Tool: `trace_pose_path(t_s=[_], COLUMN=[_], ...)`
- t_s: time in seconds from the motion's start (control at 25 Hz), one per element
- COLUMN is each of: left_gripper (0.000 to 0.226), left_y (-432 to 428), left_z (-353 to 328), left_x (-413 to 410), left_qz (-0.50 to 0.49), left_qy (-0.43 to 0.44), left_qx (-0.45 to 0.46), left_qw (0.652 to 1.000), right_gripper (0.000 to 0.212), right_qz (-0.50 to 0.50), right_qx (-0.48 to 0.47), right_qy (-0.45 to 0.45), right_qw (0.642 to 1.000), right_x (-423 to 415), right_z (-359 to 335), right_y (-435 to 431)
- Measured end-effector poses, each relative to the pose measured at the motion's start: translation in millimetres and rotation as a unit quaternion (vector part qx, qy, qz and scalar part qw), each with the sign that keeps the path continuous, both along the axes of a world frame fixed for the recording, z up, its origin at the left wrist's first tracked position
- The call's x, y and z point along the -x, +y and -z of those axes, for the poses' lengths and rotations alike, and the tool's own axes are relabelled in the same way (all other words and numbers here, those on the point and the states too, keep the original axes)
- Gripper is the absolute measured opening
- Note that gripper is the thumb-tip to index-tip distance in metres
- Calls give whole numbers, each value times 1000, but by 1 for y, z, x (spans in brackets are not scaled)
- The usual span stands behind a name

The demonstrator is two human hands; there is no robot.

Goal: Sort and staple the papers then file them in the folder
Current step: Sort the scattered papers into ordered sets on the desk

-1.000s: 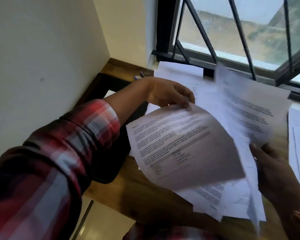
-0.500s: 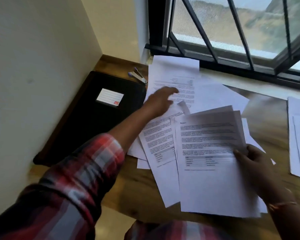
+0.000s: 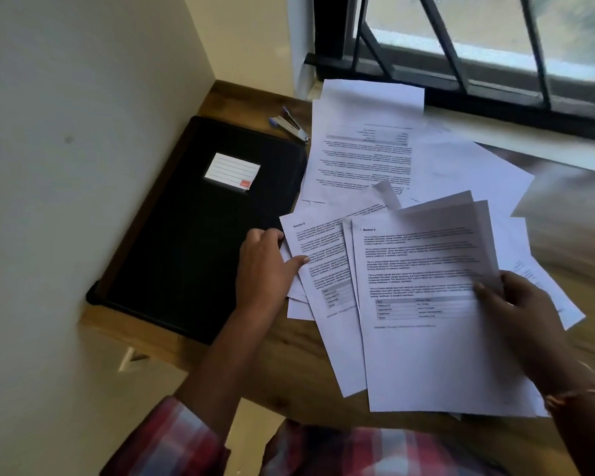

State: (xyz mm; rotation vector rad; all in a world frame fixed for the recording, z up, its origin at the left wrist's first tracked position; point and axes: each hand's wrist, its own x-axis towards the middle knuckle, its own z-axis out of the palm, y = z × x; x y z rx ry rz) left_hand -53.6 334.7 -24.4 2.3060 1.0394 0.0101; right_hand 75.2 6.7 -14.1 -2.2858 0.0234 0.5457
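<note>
A: Where do the papers (image 3: 461,173) lie?
B: White printed sheets, fanned and overlapping from the middle of the worktop (image 3: 289,365) to its far edge under the window (image 3: 495,46); the sheaf (image 3: 426,355) runs lengthwise near to far, heading at the far end; the far sheet (image 3: 364,149) lies the other way round, print upside down.
A: The hands?
B: The right hand (image 3: 519,314) grasps the sheaf's right edge, thumb on top; the left hand (image 3: 265,266) pinches the left edge of the Section 6 sheet (image 3: 323,255).
A: The folder?
B: The folder (image 3: 186,252), black with a white label (image 3: 232,171), lies closed along the left edge, long axis near to far, slightly tilted; the stapler (image 3: 291,127) sits just beside its far right corner.
</note>
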Motion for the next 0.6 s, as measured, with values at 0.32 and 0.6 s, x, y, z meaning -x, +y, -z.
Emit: trace_pose_path(t_s=[0.32, 0.6], left_gripper=[52, 30], left_y=[-21, -31], left_z=[13, 13], left_x=[-16, -30], left_qz=[-45, -67], left_qy=[-1, -14], left_qx=[-78, -42], left_qw=[996, 997], right_gripper=[15, 8], right_qz=[-21, -24], right_qx=[9, 0], right_qy=[-15, -27], right_qw=[1000, 999], right_x=[-3, 1], right_z=[12, 20], right_y=[-1, -3])
